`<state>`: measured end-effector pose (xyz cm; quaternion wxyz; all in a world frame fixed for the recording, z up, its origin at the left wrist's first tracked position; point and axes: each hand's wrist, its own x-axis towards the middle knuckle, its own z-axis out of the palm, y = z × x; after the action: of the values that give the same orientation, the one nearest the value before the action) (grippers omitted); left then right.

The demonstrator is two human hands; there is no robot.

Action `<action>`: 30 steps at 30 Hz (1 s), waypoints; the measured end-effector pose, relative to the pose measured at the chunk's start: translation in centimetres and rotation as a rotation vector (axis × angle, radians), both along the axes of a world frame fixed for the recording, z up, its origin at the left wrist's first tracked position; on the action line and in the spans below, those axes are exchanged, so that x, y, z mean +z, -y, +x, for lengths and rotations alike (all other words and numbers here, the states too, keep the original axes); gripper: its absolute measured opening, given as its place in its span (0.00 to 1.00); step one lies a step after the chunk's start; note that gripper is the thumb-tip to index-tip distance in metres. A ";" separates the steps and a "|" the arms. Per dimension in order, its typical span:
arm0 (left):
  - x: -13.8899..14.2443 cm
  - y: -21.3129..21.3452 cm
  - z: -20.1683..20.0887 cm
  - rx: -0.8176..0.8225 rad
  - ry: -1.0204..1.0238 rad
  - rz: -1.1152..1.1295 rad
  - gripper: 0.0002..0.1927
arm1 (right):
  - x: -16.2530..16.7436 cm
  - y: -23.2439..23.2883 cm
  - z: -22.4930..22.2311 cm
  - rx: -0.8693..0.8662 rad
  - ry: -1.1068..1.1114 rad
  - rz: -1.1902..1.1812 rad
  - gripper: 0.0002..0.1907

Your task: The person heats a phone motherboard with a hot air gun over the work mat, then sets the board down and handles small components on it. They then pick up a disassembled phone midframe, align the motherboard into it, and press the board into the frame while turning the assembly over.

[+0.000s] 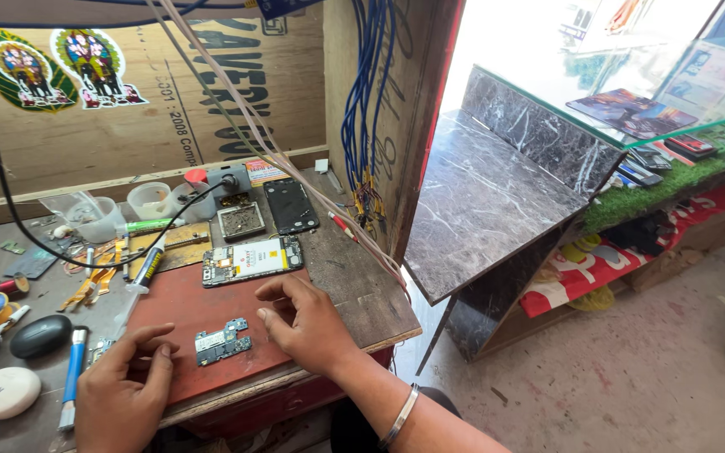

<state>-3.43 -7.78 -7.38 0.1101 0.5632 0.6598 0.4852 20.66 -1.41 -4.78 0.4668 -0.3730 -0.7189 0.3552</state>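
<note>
The small circuit board [222, 341] is seen flat on the table [354, 294] between both empty, loosely open grips, long axis left-right, right hand [305, 323] nearer than left hand [123, 387].

I see a small phone repair shop. The counter [354, 277] holds an opened phone [252, 261], a little circuit board [222, 341] and small tools. Blue wires [368, 92] hang on the wood wall. Beside it, a glass case [631, 109] shows phones for sale.
</note>
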 end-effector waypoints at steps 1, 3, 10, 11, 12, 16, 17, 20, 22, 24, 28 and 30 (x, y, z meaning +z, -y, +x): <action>-0.1 0.0 0.0 0.002 -0.004 0.012 0.14 | -0.1 -0.1 0.0 0.007 -0.005 -0.006 0.12; -0.3 -0.1 0.1 -0.003 -0.010 0.023 0.14 | -0.2 -0.2 0.1 0.010 -0.020 -0.023 0.12; 0.1 0.0 0.1 -0.033 -0.045 0.032 0.14 | -0.5 -0.5 0.0 -0.010 -0.053 -0.018 0.12; 0.1 0.1 0.0 -0.022 -0.041 0.022 0.13 | -0.6 -0.5 0.0 -0.015 -0.048 -0.018 0.12; 0.2 0.2 0.0 -0.013 -0.037 0.011 0.13 | -0.7 -0.5 -0.1 -0.006 -0.052 -0.018 0.12; 0.5 0.3 0.4 0.008 -0.050 0.007 0.13 | -0.7 -0.5 -0.1 0.003 -0.048 -0.008 0.12; 0.5 0.2 0.5 0.001 -0.054 0.014 0.13 | -0.6 -0.5 0.0 0.002 -0.041 -0.004 0.12; 0.8 0.4 0.4 -0.016 -0.065 0.025 0.12 | -0.6 -0.5 0.0 -0.018 -0.033 0.009 0.11; 0.9 0.5 0.5 -0.038 -0.070 0.027 0.12 | -0.6 -0.5 0.0 -0.008 -0.048 0.007 0.11; 0.9 0.6 0.6 -0.030 -0.071 0.018 0.12 | -0.5 -0.5 0.0 -0.006 -0.050 0.007 0.12; 1.2 0.7 0.6 -0.024 -0.075 0.005 0.13 | -0.4 -0.4 0.1 -0.004 -0.030 -0.010 0.11; 1.2 0.6 0.7 -0.027 -0.065 0.009 0.13 | -0.2 -0.4 0.1 -0.003 -0.022 -0.012 0.11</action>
<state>-2.73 -8.43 -6.14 0.0928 0.5880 0.6532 0.4680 20.73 -1.06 -5.02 0.4729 -0.3728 -0.7110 0.3631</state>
